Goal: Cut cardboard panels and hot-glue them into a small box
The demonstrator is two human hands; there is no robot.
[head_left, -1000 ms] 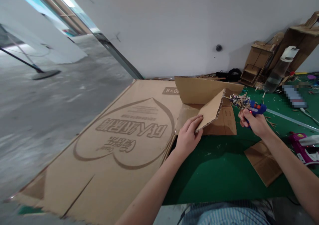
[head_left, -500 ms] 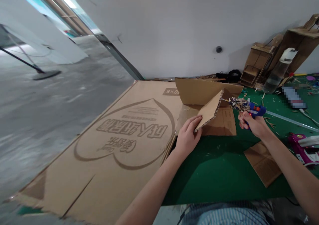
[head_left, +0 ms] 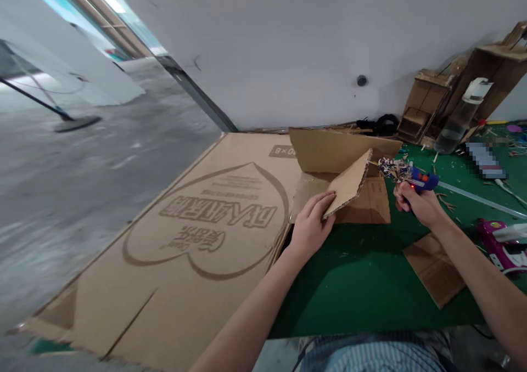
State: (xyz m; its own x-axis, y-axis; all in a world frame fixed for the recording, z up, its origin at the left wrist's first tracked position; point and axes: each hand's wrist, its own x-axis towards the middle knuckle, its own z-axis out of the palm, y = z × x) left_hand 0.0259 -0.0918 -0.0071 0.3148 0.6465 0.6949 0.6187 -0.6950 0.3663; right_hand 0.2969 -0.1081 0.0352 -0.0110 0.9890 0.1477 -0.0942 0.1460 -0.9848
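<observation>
Presently, the left hand [head_left: 309,226] grips the lower corner of a small corrugated cardboard panel [head_left: 349,182]; the panel is plain brown with its fluted edge exposed, and is held tilted upward above the green cutting mat [head_left: 362,284], in front of a folded cardboard sheet [head_left: 329,150]. The right hand [head_left: 418,204] is closed around a blue hot-glue gun [head_left: 418,180]; its red indicator is lit; its scrap-crusted nozzle meets the panel's upper corner. A large printed flattened carton [head_left: 197,235] lies to the left.

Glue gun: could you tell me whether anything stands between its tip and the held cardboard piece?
Nothing visible does: the glue gun in the right hand has its scrap-crusted tip at the top corner of the cardboard piece that the left hand holds.
</observation>
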